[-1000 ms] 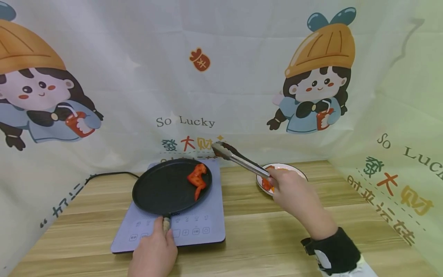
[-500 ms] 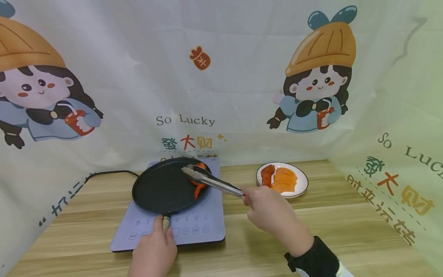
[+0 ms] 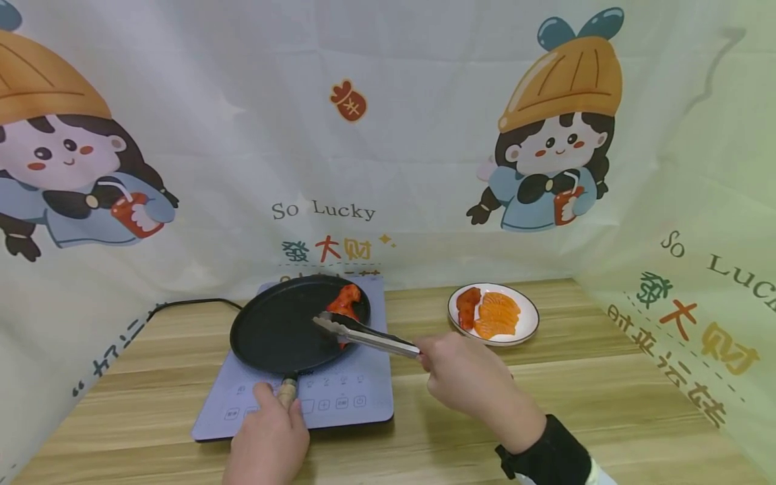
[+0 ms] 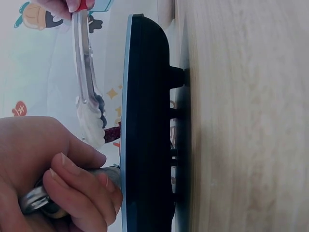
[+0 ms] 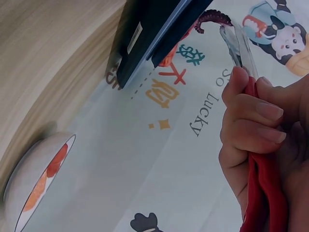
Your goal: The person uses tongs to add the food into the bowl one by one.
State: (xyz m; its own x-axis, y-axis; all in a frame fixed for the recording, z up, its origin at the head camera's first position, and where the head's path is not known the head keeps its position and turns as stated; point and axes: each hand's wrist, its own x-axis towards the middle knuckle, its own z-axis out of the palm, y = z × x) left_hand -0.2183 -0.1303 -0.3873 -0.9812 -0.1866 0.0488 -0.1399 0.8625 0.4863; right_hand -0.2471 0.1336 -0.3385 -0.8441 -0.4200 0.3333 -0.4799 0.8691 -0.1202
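Note:
My left hand grips the wrapped handle of a black frying pan, its fingers curled round it in the left wrist view. My right hand holds metal tongs by their red handles. The tongs reach over the pan's right half, partly covering a red chicken wing there. In the right wrist view, a dark red curled piece like an octopus tentacle meets the tongs' tips. The left wrist view shows part of this piece beside the tips.
The pan stands on a pale induction cooker with a black cord behind. A white plate to the right bears another reddish piece and orange slices. A printed cloth surrounds the wooden table.
My right hand has moved left and down from in front of the plate, bringing the tongs over the pan and the wing. My left hand stays on the handle.

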